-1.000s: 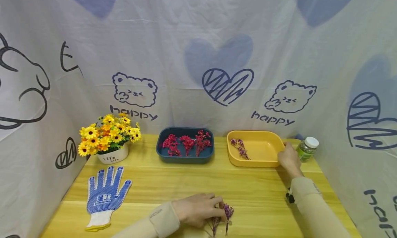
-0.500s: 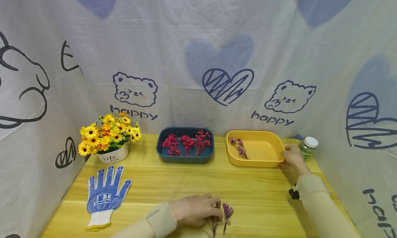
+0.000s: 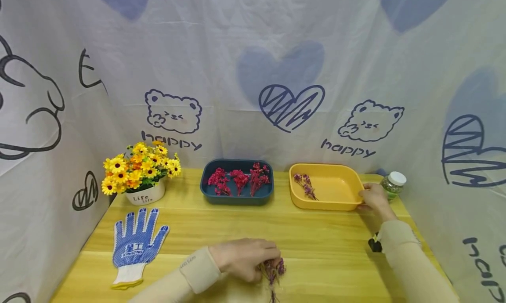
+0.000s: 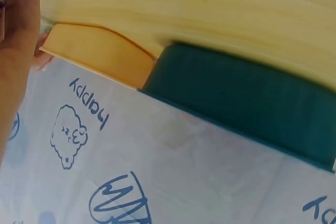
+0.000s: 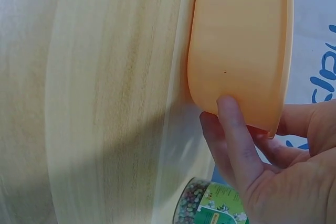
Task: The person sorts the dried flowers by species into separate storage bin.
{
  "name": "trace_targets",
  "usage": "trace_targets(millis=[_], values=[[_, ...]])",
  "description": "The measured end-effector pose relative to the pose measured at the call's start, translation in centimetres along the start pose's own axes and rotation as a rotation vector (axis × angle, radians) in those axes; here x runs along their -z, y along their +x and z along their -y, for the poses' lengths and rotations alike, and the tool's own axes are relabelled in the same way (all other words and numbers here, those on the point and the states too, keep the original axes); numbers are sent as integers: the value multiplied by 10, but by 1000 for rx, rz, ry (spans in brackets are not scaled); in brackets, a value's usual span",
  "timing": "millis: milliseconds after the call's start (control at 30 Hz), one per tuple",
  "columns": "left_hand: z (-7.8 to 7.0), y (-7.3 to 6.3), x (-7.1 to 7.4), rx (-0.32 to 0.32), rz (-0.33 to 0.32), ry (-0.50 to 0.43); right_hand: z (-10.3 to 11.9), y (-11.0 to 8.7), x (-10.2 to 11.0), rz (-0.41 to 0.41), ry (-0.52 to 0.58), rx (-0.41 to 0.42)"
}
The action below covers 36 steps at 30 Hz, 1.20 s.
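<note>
Near the front of the table, my left hand (image 3: 247, 258) pinches a small bunch of purple dried flowers (image 3: 272, 272), its stems pointing toward the front edge. In the left wrist view that hand (image 4: 21, 40) shows at the left edge, with a bit of purple blossom in the corner. My right hand (image 3: 375, 199) grips the right end of a yellow tray (image 3: 336, 205). Fingers press on the outer wall of the tray (image 5: 241, 40) in the right wrist view, the thumb at its rim. One purple dried sprig (image 3: 305, 186) lies inside the tray's left side.
A dark blue tray (image 3: 237, 200) with several red dried sprigs (image 3: 239, 180) stands left of the yellow one. Behind my right hand is a white-capped jar (image 3: 395, 180). A pot of yellow flowers (image 3: 144, 193) and a blue-white glove (image 3: 136, 248) are on the left. A patterned curtain (image 3: 221, 66) encloses the table.
My left hand has moved a little left, and the purple flowers now gather under its fingertips. The right hand has shifted slightly along the yellow tray's end; the tray stays about where it was.
</note>
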<state>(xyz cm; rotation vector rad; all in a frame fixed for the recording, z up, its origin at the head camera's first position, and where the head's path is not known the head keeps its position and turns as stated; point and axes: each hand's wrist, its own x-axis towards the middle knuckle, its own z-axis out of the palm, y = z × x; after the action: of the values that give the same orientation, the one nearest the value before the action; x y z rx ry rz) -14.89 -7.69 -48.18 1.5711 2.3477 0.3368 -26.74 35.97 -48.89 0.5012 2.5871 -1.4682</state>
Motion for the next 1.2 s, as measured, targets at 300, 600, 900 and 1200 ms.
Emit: trace_targets(millis=[300, 600, 900, 1200], values=[[-1, 6, -9, -97, 34, -18, -1, 1, -1, -6, -1, 7], [-8, 8, -16, -65, 109, -71, -1, 1, -2, -10, -3, 1], [-10, 4, -7, -19, 255, -257, -3, 3, -1, -21, -30, 9], [-11, 6, 11, -47, 124, -99, -4, 3, -2, -18, -32, 31]])
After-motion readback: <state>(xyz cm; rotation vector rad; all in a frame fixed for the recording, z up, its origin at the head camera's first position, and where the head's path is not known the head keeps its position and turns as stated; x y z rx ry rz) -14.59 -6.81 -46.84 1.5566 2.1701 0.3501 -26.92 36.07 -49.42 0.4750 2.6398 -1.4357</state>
